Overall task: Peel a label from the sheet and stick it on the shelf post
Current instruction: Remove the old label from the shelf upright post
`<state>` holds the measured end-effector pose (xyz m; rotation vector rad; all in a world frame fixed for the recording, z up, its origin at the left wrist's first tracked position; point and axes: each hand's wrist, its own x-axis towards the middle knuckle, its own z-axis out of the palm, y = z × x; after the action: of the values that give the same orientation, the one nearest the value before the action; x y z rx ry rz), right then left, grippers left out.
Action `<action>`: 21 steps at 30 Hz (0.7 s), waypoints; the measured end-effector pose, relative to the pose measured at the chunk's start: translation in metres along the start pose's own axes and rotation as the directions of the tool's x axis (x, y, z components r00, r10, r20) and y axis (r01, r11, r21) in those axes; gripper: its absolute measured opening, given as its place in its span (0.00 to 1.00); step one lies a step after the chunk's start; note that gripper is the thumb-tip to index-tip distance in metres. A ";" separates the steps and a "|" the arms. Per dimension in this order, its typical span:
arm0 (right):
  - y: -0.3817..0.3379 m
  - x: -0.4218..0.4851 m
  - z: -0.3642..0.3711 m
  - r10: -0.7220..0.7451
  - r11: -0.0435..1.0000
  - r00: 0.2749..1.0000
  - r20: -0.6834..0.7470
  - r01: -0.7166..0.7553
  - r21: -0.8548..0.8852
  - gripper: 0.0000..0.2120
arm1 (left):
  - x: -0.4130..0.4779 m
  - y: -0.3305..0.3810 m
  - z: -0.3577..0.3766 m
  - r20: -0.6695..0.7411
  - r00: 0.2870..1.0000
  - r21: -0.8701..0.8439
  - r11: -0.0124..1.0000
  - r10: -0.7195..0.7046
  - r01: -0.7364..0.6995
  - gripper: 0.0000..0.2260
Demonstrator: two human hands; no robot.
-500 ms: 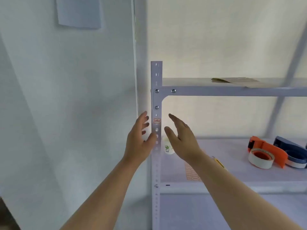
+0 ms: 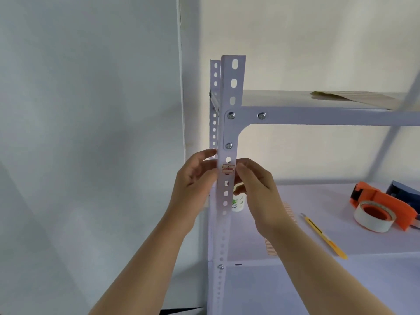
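A white perforated shelf post (image 2: 229,133) stands in the middle of the head view. Two small red-outlined labels (image 2: 228,168) sit on its front face, one above the other, just below a bolt. My left hand (image 2: 194,178) is at the post's left side, fingers curled against its edge. My right hand (image 2: 255,178) is at the post's right side, fingertips beside the labels. Neither hand visibly holds anything. The label sheet (image 2: 289,212) lies on the middle shelf, mostly hidden behind my right forearm.
On the middle shelf (image 2: 341,223) lie a yellow utility knife (image 2: 325,237), an orange tape dispenser with a white roll (image 2: 381,210) and a dark blue one behind it. A small white bottle (image 2: 238,203) stands behind the post. A wall is at the left.
The view has moved closer to the post. Both hands have closed in on the post at label height, and a second label now shows under the first.
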<state>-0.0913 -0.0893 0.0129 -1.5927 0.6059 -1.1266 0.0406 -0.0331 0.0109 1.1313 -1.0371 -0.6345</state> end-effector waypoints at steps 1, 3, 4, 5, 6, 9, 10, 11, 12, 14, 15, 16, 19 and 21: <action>0.001 0.002 0.000 0.016 0.999 1.000 0.000 -0.016 0.035 0.15 | 0.001 -0.001 -0.001 -0.001 1.000 -0.006 1.000 -0.003 0.003 0.14; 0.001 0.006 0.000 0.046 0.995 0.999 0.008 -0.047 0.090 0.12 | 0.003 -0.001 -0.001 -0.004 1.000 0.012 1.000 -0.001 0.001 0.15; 0.002 0.008 -0.001 0.056 0.993 0.998 0.015 -0.058 0.105 0.10 | 0.003 -0.001 0.000 -0.001 1.000 0.025 1.000 0.007 -0.007 0.15; 0.002 0.009 -0.001 0.067 0.991 0.998 0.020 -0.069 0.113 0.10 | 0.003 -0.001 0.001 -0.002 1.000 0.035 0.999 0.016 -0.016 0.15; 0.003 0.010 -0.002 0.077 0.989 0.997 0.031 -0.080 0.123 0.09 | 0.003 -0.002 0.002 -0.001 1.000 0.047 0.999 0.025 -0.025 0.15; 0.003 0.014 -0.003 0.116 0.975 0.991 0.068 -0.126 0.185 0.09 | 0.001 -0.001 0.004 -0.010 0.999 0.075 0.996 0.046 -0.045 0.18; 0.003 0.015 -0.003 0.129 0.968 0.988 0.080 -0.143 0.206 0.09 | 0.001 -0.002 0.004 -0.011 0.999 0.087 0.995 0.048 -0.046 0.18; 0.003 0.016 -0.003 0.142 0.962 0.986 0.083 -0.157 0.221 0.09 | 0.001 -0.002 0.004 -0.012 0.999 0.097 0.994 0.050 -0.049 0.18; 0.004 0.017 -0.002 0.155 0.956 0.985 0.081 -0.170 0.237 0.08 | 0.001 -0.003 0.004 -0.017 0.998 0.109 0.993 0.056 -0.054 0.18; 0.005 0.019 0.000 0.179 0.942 0.980 0.085 -0.196 0.273 0.09 | 0.002 -0.004 0.005 -0.029 0.998 0.128 0.990 0.063 -0.058 0.18; 0.006 0.020 0.001 0.188 0.932 0.978 0.089 -0.206 0.298 0.13 | 0.002 -0.005 0.006 -0.036 0.997 0.133 0.989 0.063 -0.057 0.18; 0.007 0.022 0.002 0.197 0.920 0.975 0.101 -0.220 0.325 0.17 | 0.002 -0.005 0.006 -0.042 0.997 0.138 0.989 0.062 -0.055 0.18; 0.008 0.026 0.005 0.211 0.893 0.970 0.116 -0.240 0.380 0.21 | 0.003 -0.004 0.007 -0.052 0.997 0.132 0.990 0.053 -0.045 0.18; 0.011 0.027 0.005 0.211 0.877 0.969 0.128 -0.246 0.412 0.22 | 0.003 -0.003 0.008 -0.054 0.997 0.126 0.991 0.049 -0.042 0.18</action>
<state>-0.0734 -0.1132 0.0127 -1.1488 0.4436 -0.9353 0.0345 -0.0401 0.0098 1.2244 -1.0624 -0.5038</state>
